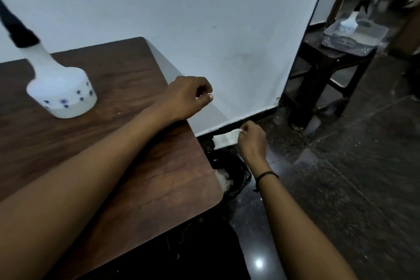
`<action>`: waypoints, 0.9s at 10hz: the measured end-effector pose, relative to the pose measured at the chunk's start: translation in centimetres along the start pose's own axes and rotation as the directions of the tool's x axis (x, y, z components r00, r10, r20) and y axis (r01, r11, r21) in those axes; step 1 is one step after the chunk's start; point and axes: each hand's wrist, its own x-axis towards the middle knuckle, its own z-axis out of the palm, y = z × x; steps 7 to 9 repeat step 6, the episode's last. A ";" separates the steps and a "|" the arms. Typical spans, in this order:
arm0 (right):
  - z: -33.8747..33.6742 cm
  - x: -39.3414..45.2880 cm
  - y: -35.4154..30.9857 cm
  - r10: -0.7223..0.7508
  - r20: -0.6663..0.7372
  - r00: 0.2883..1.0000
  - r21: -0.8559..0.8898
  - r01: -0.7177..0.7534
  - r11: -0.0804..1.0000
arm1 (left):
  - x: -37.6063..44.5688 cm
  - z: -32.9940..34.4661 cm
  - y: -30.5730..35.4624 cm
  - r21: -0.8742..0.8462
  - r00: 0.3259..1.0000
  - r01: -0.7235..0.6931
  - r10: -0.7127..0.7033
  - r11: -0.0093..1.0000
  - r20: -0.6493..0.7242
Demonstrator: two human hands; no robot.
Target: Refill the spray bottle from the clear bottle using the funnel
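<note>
The dark brown wood-grain desk filled the left of the view, set against a pale wall, and its rounded near corner overhung a black wire waste basket standing on the dark polished floor with crumpled white paper already inside. On the desk's far left stood the white plastic spray bottle with small blue flower prints and a black trigger head, upright and capped, well apart from both hands; that suggested the refill itself was finished and only tidying remained. Neither the clear bottle nor the funnel appeared anywhere in view. The left hand hovered at the desk's right edge, its grip loosely curled with thumb and forefinger nearly meeting and nothing visible between them, probably just idle while the other arm reached down. The right hand, with a thin black band on its wrist, was lowered beside the desk above the basket, its grip pinched on one edge of a small white folded tissue that hung out flat toward the desk, seemingly a used wipe held over the basket so it could be dropped straight in.
</note>
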 end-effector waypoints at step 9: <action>11.1 0.0 11.2 0.307 0.303 0.902 -0.035 -0.311 0.950 | 1.1 1.5 0.0 0.036 0.995 -0.021 0.017 0.999 0.102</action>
